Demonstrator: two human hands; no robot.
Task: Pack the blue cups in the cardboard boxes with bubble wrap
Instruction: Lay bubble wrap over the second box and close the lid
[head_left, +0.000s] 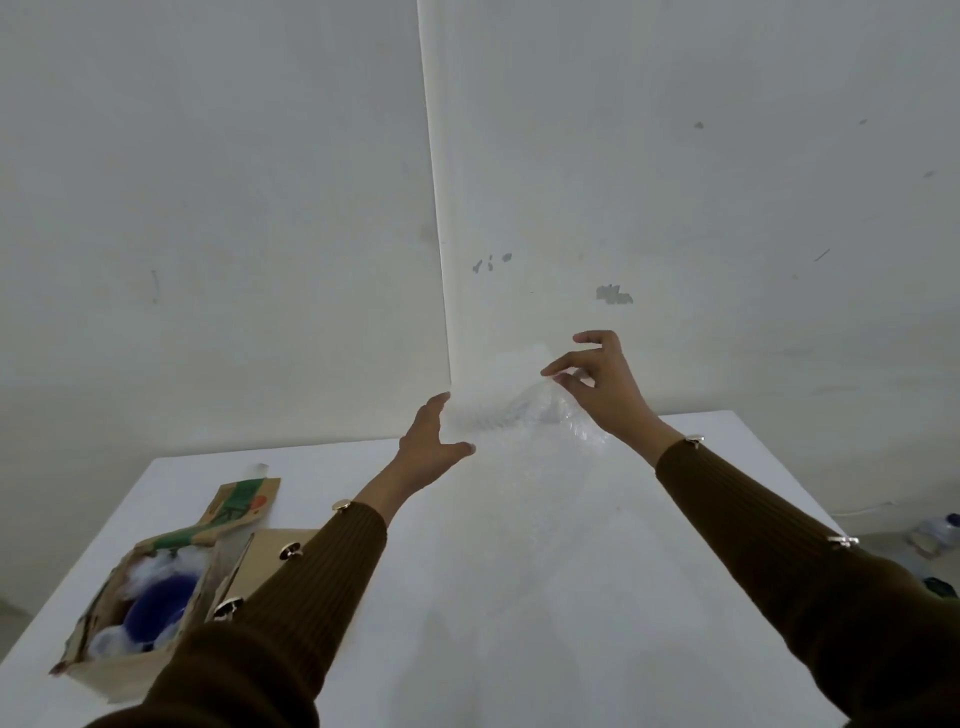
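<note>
Right hand (597, 387) pinches the bubble wrap (519, 413) at one o'clock; left hand (431, 447), fingers straight, touches its edge (blue cup (156, 608) at eight).

1. The bubble wrap (524, 415) is clear plastic film, glossy and dimpled with small air cells, almost lost against the pale background
2. The table (519, 597) has a white, smooth, matt top
3. The cardboard box (104, 670) is brown matt paperboard, creased and rough at its edges, with a green printed strip on one flap
4. The blue cup (156, 608) looks smooth, but blur hides any gloss
5. The white padding (150, 566) beside it looks soft and crumpled
6. The sleeves (311, 597) are brown ribbed knit cloth with shiny metal buttons (290, 551)
7. The wall (208, 208) is matt paint, scuffed and chipped in spots
</note>
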